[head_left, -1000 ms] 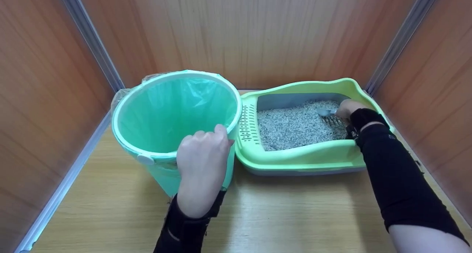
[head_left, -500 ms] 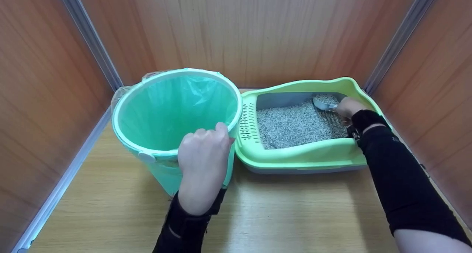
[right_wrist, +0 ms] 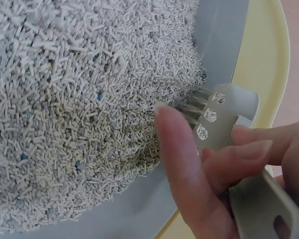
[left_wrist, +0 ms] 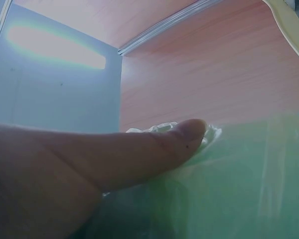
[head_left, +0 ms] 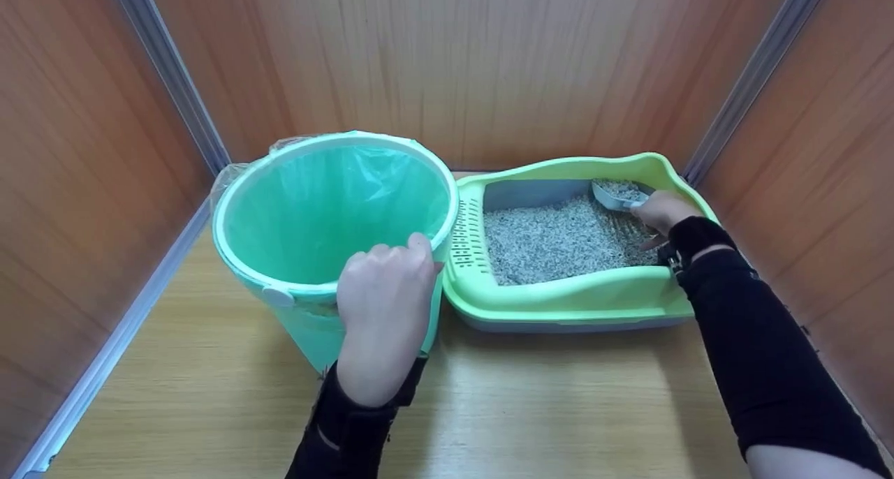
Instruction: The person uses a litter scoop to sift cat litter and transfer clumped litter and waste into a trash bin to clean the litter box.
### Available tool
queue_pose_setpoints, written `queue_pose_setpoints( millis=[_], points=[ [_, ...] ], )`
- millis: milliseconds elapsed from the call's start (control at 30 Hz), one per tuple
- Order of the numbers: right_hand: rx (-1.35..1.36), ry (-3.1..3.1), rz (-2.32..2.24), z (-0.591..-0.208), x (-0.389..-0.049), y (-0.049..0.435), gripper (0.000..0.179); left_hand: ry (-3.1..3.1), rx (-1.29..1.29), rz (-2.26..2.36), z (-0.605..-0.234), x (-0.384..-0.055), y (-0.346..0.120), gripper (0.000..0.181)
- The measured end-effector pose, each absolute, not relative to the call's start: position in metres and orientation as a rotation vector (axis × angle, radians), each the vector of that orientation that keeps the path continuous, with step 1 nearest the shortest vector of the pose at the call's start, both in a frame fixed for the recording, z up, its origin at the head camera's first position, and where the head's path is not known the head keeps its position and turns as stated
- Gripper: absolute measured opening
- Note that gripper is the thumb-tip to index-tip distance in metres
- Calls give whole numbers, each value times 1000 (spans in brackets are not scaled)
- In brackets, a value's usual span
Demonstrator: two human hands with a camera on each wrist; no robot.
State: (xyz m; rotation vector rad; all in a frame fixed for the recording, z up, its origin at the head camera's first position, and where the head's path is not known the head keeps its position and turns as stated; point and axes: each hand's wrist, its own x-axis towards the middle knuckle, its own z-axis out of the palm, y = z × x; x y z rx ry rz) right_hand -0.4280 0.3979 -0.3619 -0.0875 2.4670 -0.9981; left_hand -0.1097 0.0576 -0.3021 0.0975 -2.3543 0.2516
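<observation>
My left hand (head_left: pixel 383 304) grips the near right rim of a round green trash bin (head_left: pixel 450 186). A green plastic bag (head_left: pixel 328 214) lines it. In the left wrist view the thumb (left_wrist: pixel 159 149) lies over the liner at the rim. My right hand (head_left: pixel 667 214) holds a pale grey litter scoop (head_left: pixel 611 201) by its handle, over the right end of the litter box (head_left: pixel 559 294). Grey litter lies in the scoop, and pellets fall through its slots in the right wrist view. One finger (right_wrist: pixel 182 154) points away from the handle over the litter (right_wrist: pixel 79 99).
The bin and litter box stand side by side on a wood-look floor (head_left: pixel 524 402). Wood panels (head_left: pixel 468 60) close in the back and both sides. The box has a raised green rim and a perforated strip (head_left: pixel 469 234) on its left.
My right hand has lifted the scoop from low in the litter, and it now carries litter. A finger has spread away from the handle. The left hand keeps its place on the rim.
</observation>
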Motion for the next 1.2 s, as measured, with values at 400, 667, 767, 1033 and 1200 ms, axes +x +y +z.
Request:
queue_pose_setpoints(
  millis=[400, 667, 767, 1033, 1200],
  points=[
    [-136, 2363, -1023, -362, -423, 393, 12, -2363, 93, 243, -299, -109, 58, 59],
    [-125, 2298, -974, -363, -424, 394, 18, -2354, 91, 241, -303, -110, 57, 61],
    [-168, 2329, -907, -363, -425, 394, 23, -2335, 94, 254, -304, -110, 57, 63],
    [-427, 2331, -863, -369, -430, 390, 30, -2357, 97, 256, -302, -110, 56, 60],
    [-562, 2269, -831, -373, -433, 386, 17, -2365, 96, 250, -302, -110, 57, 59]
  ],
)
